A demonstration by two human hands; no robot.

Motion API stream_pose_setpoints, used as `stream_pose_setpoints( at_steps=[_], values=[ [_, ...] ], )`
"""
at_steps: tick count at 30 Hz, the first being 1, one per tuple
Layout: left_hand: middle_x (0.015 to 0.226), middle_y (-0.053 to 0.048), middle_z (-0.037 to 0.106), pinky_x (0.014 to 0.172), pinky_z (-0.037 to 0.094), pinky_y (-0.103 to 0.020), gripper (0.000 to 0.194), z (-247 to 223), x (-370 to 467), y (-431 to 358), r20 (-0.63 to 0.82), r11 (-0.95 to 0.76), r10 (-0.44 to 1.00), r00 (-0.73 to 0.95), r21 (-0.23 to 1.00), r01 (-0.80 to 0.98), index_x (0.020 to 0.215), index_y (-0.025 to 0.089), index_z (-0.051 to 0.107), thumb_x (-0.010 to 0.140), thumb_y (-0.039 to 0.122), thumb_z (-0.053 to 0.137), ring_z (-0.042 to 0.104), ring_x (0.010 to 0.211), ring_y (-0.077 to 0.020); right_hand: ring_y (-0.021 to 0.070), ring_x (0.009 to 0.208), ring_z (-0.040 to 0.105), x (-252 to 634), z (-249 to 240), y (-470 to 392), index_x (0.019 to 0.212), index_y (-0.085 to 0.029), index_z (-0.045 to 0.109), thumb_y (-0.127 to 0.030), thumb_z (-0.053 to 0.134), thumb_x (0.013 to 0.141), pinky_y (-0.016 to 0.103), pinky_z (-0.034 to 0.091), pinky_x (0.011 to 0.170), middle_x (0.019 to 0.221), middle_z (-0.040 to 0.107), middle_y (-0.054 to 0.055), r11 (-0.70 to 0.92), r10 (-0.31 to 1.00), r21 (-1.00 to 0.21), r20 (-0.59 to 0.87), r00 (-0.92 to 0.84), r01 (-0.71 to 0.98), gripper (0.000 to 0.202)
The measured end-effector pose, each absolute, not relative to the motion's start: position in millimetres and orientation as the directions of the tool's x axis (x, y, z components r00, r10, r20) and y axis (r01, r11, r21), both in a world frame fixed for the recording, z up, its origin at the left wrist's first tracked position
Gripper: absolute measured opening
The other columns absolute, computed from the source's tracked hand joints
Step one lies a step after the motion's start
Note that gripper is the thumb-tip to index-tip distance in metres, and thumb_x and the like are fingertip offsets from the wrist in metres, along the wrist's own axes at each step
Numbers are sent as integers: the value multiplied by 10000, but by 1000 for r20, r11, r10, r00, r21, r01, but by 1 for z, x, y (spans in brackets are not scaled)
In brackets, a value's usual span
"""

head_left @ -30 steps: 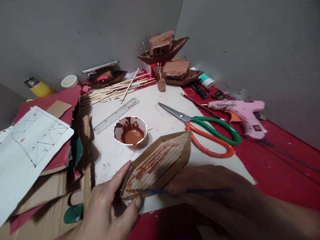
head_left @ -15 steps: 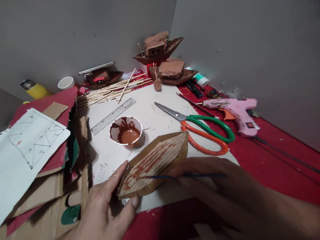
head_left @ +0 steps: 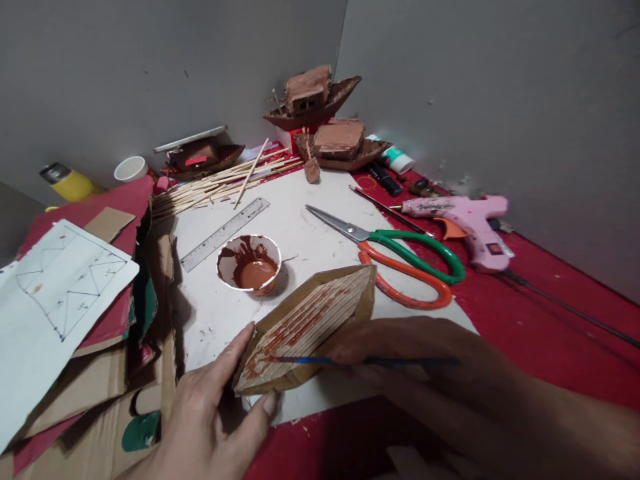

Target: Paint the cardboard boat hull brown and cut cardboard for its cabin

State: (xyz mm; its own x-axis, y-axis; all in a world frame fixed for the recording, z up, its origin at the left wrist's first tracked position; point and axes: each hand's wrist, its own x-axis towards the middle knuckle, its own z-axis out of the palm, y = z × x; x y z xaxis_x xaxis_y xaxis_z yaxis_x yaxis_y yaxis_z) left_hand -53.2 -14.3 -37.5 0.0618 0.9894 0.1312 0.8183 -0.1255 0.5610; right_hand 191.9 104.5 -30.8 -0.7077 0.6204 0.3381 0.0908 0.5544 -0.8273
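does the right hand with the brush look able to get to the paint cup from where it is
Probably yes. The right hand holds the brush over the cardboard boat, and the paint cup stands open just beyond the boat's far edge. Only the boat's low wall lies between; the brush would need lifting over it.

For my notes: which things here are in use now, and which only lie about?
In use: left hand, right hand, cardboard boat, paintbrush, paint cup.
Lying about: scissors, glue gun, ruler, sticks.

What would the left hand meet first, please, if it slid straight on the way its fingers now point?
Probably the paint cup: the left hand, steadying the cardboard boat hull, points up-table toward it, though depth is hard to judge.
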Motion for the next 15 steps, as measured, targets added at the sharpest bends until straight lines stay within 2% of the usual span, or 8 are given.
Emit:
stream_pose_setpoints(
  at_steps=[5,10,15],
  values=[
    [1070,-75,786,562,593,-184,584,-37,-54,-15,130,-128,989,66,562,817,1443,190,412,892,267,588,765,929,-213,121,898,744,193,-29,104,1189,-361,585,-85,543,892,145,595,739,974,773,-41,562,553,-826,335,-763,45,408],
    [972,-54,796,579,600,-192,590,-36,-54,-14,126,-128,990,68,572,810,1447,191,409,893,274,595,772,869,-203,136,859,752,193,-32,106,1155,-332,610,-113,545,898,161,601,753,978,776,-17,585,613,-805,355,-706,103,344],
    [915,-25,789,654,615,-214,589,-37,-53,-13,129,-130,989,68,567,813,1448,206,411,892,266,597,771,822,-185,160,871,754,194,-32,103,1124,-320,609,-132,542,892,186,611,690,993,781,5,597,543,-802,379,-750,27,306]
  ],
)
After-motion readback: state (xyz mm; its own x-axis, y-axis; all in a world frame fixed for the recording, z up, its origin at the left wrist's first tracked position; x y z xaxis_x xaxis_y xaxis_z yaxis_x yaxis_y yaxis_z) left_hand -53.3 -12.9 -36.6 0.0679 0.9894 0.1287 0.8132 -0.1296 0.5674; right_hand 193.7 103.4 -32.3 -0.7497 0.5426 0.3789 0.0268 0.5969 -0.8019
